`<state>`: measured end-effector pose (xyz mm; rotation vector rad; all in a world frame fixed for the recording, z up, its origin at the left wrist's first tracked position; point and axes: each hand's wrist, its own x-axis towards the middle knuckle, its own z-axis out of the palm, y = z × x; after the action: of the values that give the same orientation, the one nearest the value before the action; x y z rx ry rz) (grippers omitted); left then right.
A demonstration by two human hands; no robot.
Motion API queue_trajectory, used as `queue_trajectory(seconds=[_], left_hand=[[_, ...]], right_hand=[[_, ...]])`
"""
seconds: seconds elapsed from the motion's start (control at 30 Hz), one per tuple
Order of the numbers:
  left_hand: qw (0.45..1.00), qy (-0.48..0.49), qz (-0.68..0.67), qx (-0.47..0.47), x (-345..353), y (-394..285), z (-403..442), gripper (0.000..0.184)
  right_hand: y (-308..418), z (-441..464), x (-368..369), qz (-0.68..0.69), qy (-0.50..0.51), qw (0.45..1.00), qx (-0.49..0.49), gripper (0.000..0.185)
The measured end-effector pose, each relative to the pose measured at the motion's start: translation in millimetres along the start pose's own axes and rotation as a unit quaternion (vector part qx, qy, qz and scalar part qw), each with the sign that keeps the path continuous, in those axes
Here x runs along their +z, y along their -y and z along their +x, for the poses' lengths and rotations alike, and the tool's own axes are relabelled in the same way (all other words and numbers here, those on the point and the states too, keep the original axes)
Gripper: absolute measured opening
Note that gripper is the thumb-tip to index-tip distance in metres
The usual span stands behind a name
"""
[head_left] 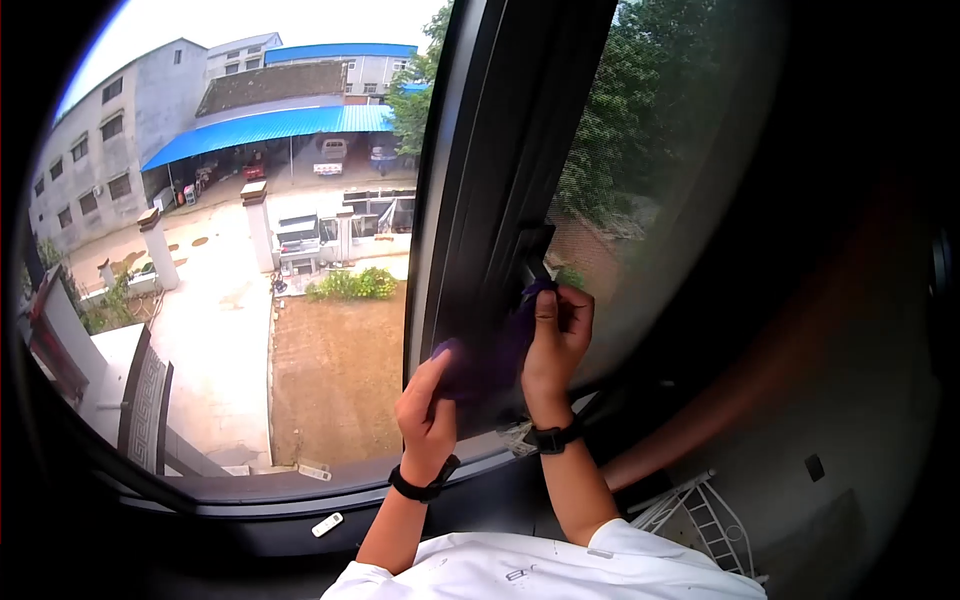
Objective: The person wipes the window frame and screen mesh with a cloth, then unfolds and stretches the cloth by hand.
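No word, brand or number can be read here. The white shirt [450, 565] bears a small dark print [518, 574] on its front, too small and unclear to make out as letters, and any markings on the white remote control [327, 524] are likewise too small to tell.

Handle [538, 250] above right fingers [575, 312]; room outside left fingers [431, 374].
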<state>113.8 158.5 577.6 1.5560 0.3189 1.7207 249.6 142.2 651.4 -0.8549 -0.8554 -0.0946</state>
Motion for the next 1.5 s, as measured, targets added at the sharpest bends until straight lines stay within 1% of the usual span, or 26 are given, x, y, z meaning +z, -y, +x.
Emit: queue_trajectory(seconds=[0.03,0.07,0.1,0.2,0.27,0.33,0.37,0.4,0.47,0.5,0.53,0.6,0.63,0.67,0.73,0.8,0.83,0.9,0.97,1.03,1.13,1.2,1.23,1.3,1.47,1.5], left_hand=[[0.997,-0.007,-0.063,-0.045,5.6,2.8,-1.6,0.040],[0.994,-0.022,-0.085,-0.062,13.2,1.6,1.5,0.034],[0.997,-0.006,-0.055,-0.052,14.9,11.0,0.1,0.034],[0.999,0.026,0.013,-0.038,13.3,21.9,2.2,0.039],[0.996,0.060,0.016,-0.061,15.8,24.2,10.2,0.039],[0.995,0.094,0.002,-0.025,22.9,17.3,28.3,0.038],[0.995,0.092,0.017,0.020,28.5,19.3,37.1,0.036],[0.995,0.092,0.019,0.017,33.5,15.9,40.3,0.036],[0.997,0.070,-0.022,-0.022,46.6,12.2,47.5,0.034],[0.998,0.047,-0.027,-0.007,55.9,16.5,44.3,0.035],[0.997,0.031,-0.057,-0.036,63.9,15.4,39.5,0.033],[0.995,0.023,-0.058,-0.074,67.1,13.8,32.9,0.030],[0.995,0.032,-0.056,-0.080,65.7,17.6,30.4,0.030],[0.994,0.037,-0.063,-0.084,64.8,24.1,29.6,0.032],[0.992,0.045,-0.068,-0.091,66.2,25.1,33.4,0.033],[0.999,0.042,-0.001,0.012,68.8,15.0,43.3,0.030],[0.998,0.049,-0.028,-0.020,70.6,12.0,46.0,0.031],[0.997,0.054,-0.043,-0.030,74.2,2.0,56.9,0.028],[0.996,0.049,-0.067,-0.042,71.9,4.0,57.4,0.027],[0.976,0.155,-0.057,-0.143,67.9,9.7,60.4,0.025],[0.971,0.147,-0.132,-0.135,76.4,25.3,58.3,0.022],[0.961,0.154,-0.152,-0.173,79.3,22.6,55.3,0.024],[0.966,0.139,-0.159,-0.151,83.2,26.0,52.9,0.024],[0.979,0.128,-0.131,-0.094,89.9,37.0,49.8,0.025],[0.972,0.167,-0.138,-0.094,88.6,45.5,52.1,0.027],[0.967,0.193,-0.133,-0.096,87.0,49.2,52.8,0.029]], right_hand=[[-8.2,-8.1,-7.2,-0.020,-0.008,0.999,0.026,0.025],[-17.2,-17.9,-14.1,-0.034,-0.012,0.998,0.052,0.027],[-22.8,-26.9,-18.7,-0.026,-0.017,0.996,0.089,0.029],[-16.0,-26.9,-21.1,-0.024,0.007,0.996,0.084,0.025],[-1.9,-4.7,-15.0,-0.041,0.028,0.997,0.052,0.025],[17.6,15.1,0.8,-0.045,0.029,0.999,-0.002,0.022],[25.5,22.2,6.6,-0.049,0.035,0.998,-0.006,0.022],[30.0,25.3,9.7,-0.053,0.043,0.998,-0.011,0.021],[28.6,18.5,9.7,-0.059,0.032,0.998,-0.019,0.020],[26.7,15.7,9.2,-0.066,0.017,0.997,-0.028,0.020],[23.0,11.9,6.4,-0.063,0.014,0.997,-0.032,0.020],[11.4,-3.9,-1.3,-0.098,0.016,0.995,0.006,0.025],[7.3,-8.3,-0.1,-0.094,0.008,0.995,-0.019,0.024],[8.0,-8.9,-2.5,-0.096,0.000,0.995,-0.014,0.024],[16.7,2.8,0.3,-0.141,0.030,0.986,-0.083,0.014],[23.3,26.3,7.9,-0.171,0.028,0.973,-0.155,0.013],[30.7,34.4,17.7,-0.170,0.043,0.975,-0.137,0.013],[39.9,41.3,31.3,-0.167,0.063,0.976,-0.122,0.013],[38.0,43.8,36.4,-0.204,0.075,0.964,-0.155,0.014],[30.5,41.5,35.2,-0.203,0.073,0.963,-0.164,0.014],[32.0,38.6,30.0,-0.223,0.070,0.958,-0.169,0.016],[37.1,36.3,30.2,-0.238,0.064,0.956,-0.156,0.016],[36.2,37.4,29.7,-0.245,0.067,0.955,-0.153,0.016],[33.9,38.9,28.7,-0.266,0.085,0.934,-0.223,0.015],[33.7,42.5,30.0,-0.281,0.096,0.923,-0.246,0.016],[34.5,44.8,30.2,-0.302,0.105,0.909,-0.269,0.016]])
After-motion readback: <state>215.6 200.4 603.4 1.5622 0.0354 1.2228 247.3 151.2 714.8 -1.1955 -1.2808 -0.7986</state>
